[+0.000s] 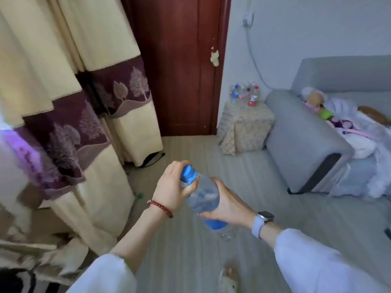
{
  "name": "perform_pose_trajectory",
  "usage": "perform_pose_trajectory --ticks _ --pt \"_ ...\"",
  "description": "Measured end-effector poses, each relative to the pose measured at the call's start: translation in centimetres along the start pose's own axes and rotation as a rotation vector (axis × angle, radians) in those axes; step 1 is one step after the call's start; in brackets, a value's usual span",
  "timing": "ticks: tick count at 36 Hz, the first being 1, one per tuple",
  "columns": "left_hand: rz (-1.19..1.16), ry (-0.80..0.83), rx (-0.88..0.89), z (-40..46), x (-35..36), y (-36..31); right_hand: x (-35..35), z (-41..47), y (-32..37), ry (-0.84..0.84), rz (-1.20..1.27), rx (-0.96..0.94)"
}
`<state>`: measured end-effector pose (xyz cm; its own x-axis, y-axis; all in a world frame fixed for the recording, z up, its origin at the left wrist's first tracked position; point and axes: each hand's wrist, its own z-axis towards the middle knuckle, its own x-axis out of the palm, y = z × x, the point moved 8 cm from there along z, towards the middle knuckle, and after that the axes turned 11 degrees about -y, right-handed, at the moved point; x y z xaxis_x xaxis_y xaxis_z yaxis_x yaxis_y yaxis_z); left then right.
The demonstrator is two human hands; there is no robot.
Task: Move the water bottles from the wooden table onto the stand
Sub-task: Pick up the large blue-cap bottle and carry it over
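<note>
A clear water bottle (204, 198) with a blue cap and blue label is held tilted over the floor in the middle of the view. My left hand (172, 188) is wrapped around its blue cap and neck. My right hand (227, 205) grips the bottle's body from the right side. Across the room, a small stand (246, 129) draped in a patterned cloth sits between the door and the sofa, with several bottles (244, 94) standing on top of it. No wooden table is in view.
A grey sofa (300, 142) with a doll and clothes on it fills the right side. Cream and purple curtains (84, 106) hang at the left. A dark red door (182, 64) stands behind. Striped grey floor (186, 256) lies between me and the stand.
</note>
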<state>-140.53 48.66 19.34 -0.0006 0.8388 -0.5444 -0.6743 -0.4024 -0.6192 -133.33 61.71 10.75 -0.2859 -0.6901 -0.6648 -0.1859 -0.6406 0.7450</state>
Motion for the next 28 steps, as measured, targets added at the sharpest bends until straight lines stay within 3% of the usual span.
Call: perform_pose_trajectory --ticks 8,15,28 --pt "-0.119 0.114 0.079 16.4 18.0 1.2 -8.5 16.6 -11.2 -0.066 0.03 0.098" --pt "-0.154 0.137 0.075 30.7 29.2 2.5 -16.8 32.4 -17.7 -0.119 -0.002 0.085" --pt "-0.208 0.241 0.084 54.2 51.8 9.6 -24.6 59.5 -31.0 -0.181 0.067 0.143"
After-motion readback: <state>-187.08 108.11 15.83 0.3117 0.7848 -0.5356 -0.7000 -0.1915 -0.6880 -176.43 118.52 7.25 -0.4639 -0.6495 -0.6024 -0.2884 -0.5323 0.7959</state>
